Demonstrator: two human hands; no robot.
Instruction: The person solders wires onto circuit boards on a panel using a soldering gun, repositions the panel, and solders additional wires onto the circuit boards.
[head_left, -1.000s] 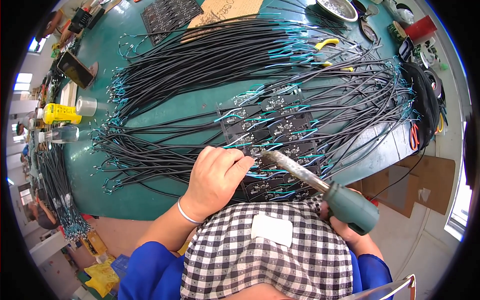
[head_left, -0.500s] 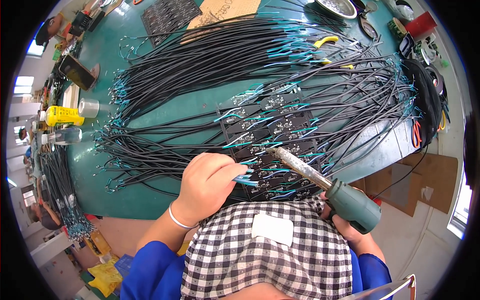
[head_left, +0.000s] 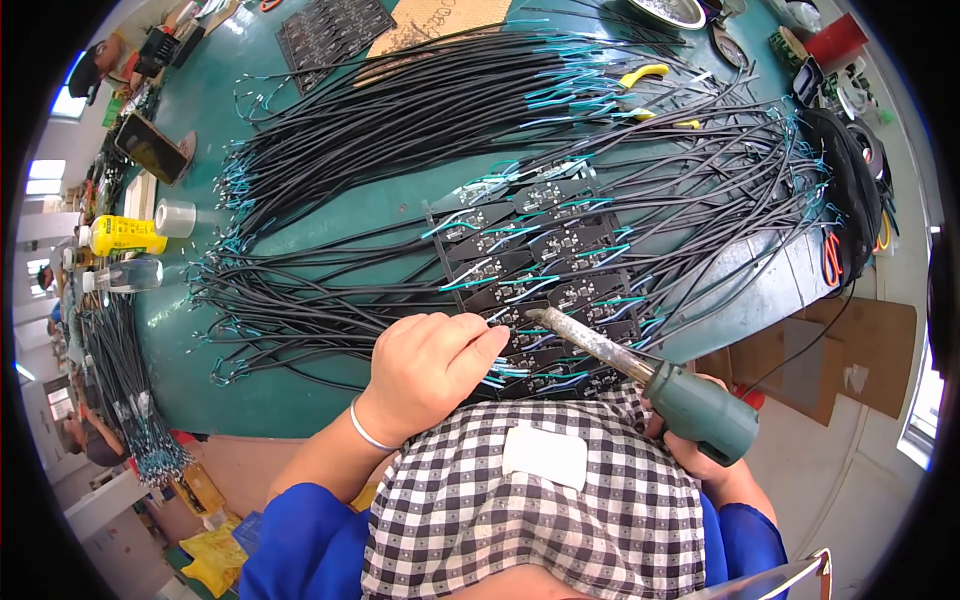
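My left hand [head_left: 425, 370] is pinched closed at the left edge of a panel of black circuit boards [head_left: 575, 243]. It seems to hold a black cable's thin wire, mostly hidden by the fingers. Light-blue wire ends [head_left: 505, 372] show just below the fingertips. My right hand [head_left: 697, 455] is wrapped round the green handle of a large soldering iron [head_left: 603, 348]. The iron slants up and left, its worn metal tip over the boards, close to my left fingertips. Black cables with teal and white wires run from the boards to both sides.
A thick bundle of black cables [head_left: 400, 115] lies behind the boards. Yellow-handled pliers [head_left: 643, 75] rest at its right end. A phone on a stand [head_left: 152, 148], a yellow bottle [head_left: 128, 235] and a clear bottle [head_left: 128, 275] stand left. A black bag [head_left: 842, 200] sits right.
My left hand has shifted slightly right and down, and its fingertips are now at the boards. The iron's tip has moved slightly left and down.
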